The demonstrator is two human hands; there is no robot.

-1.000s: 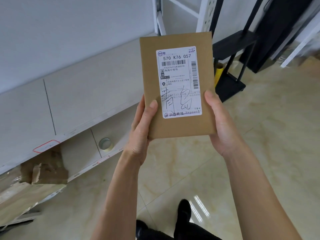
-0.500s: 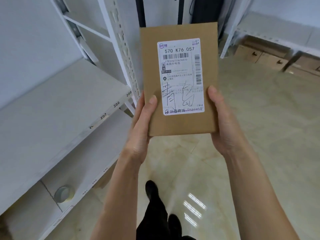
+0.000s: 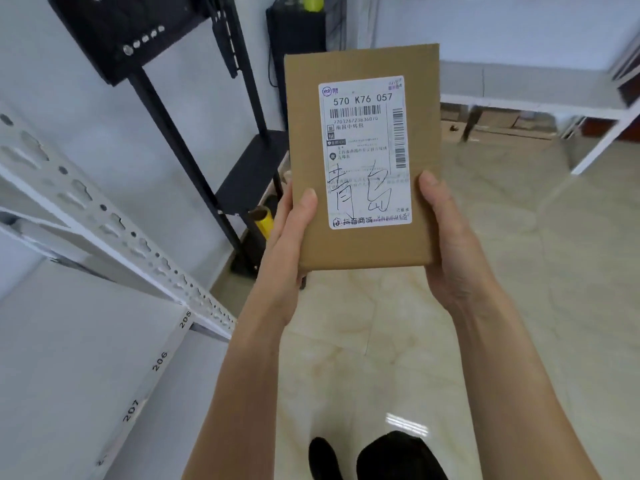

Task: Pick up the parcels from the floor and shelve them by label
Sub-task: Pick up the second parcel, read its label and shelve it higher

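Two hands hold one flat brown cardboard parcel [image 3: 360, 157] upright at chest height over open beige floor tiles [image 3: 519, 271], apart from any shelf. A white shelf [image 3: 69, 358], its front edge numbered 205, 206 and 207, runs along the left; a second white shelf [image 3: 536, 105] stands well apart at the far right. The left hand [image 3: 287, 244] grips the parcel's lower left edge, thumb laid on its face; the right hand [image 3: 450, 244] grips the lower right edge likewise. One white shipping label [image 3: 367, 150] faces the camera.

hidden: fingers behind parcel [image 3: 363, 161] | blurred: label [image 3: 367, 152] small print | cropped: white shelf [image 3: 86, 358]
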